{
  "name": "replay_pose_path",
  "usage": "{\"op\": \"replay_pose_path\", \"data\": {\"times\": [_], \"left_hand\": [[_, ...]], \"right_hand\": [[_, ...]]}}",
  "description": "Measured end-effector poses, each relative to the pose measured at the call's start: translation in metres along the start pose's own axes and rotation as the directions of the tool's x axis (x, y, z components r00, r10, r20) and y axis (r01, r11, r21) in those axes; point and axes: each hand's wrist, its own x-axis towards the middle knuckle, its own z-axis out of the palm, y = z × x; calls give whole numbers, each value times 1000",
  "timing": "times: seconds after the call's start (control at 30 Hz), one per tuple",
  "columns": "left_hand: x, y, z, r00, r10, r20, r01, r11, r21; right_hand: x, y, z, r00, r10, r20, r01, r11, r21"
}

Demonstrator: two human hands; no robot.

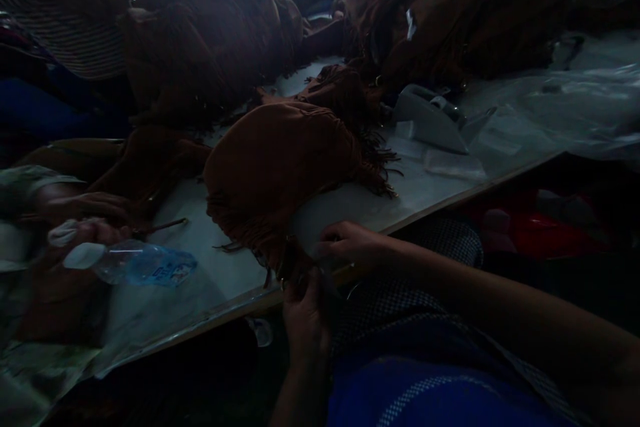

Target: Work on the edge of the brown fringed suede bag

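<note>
Fringed brown suede bag (280, 173) is lying on the pale worktable (210, 260), its lower corner hanging over the near edge, where the left hand (306, 320) is pinching it with curled fingers from below. Just above, the right hand (350, 247) is resting on the table edge, fingers bent and close together beside the bag. A co-worker's hand (85, 233) at far left is gripping a plastic water bottle (135, 263). More brown bags (210, 33) are lying heaped behind.

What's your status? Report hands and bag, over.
Left hand and right hand pinch the brown fringed bag at table edge. Co-worker's hand holds bottle nearby.
</note>
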Motion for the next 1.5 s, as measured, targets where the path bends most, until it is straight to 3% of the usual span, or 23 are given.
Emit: {"op": "replay_pose_path", "data": {"times": [0.13,0.3,0.47,0.63,0.77,0.9,1.3,1.5], "left_hand": [[0,0,1,1000,-24,11,24,999,-42],[1,1,1,999,-43,10,44,997,-64],[3,-2,-4,983,-131,131,142,987,-81],[6,-6,-5,977,-209,46,213,969,-123],[6,-7,0,970,-241,33,243,954,-178],[4,-6,6,952,-280,119,302,921,-245],[15,6,29,980,-149,135,186,929,-320],[22,7,37,982,-155,110,184,917,-353]], "right_hand": [[-9,9,0,1000,-15,25,17,997,-70],[-8,7,8,999,-38,29,39,999,-29],[-1,2,11,992,-112,-55,104,986,-131],[6,-3,11,986,-139,-93,112,961,-254],[12,-1,10,992,-74,-105,61,990,-127],[22,1,7,983,-121,-135,112,991,-70],[45,-7,7,952,-231,-202,209,970,-125],[38,-13,5,953,-199,-229,163,972,-167]]}}
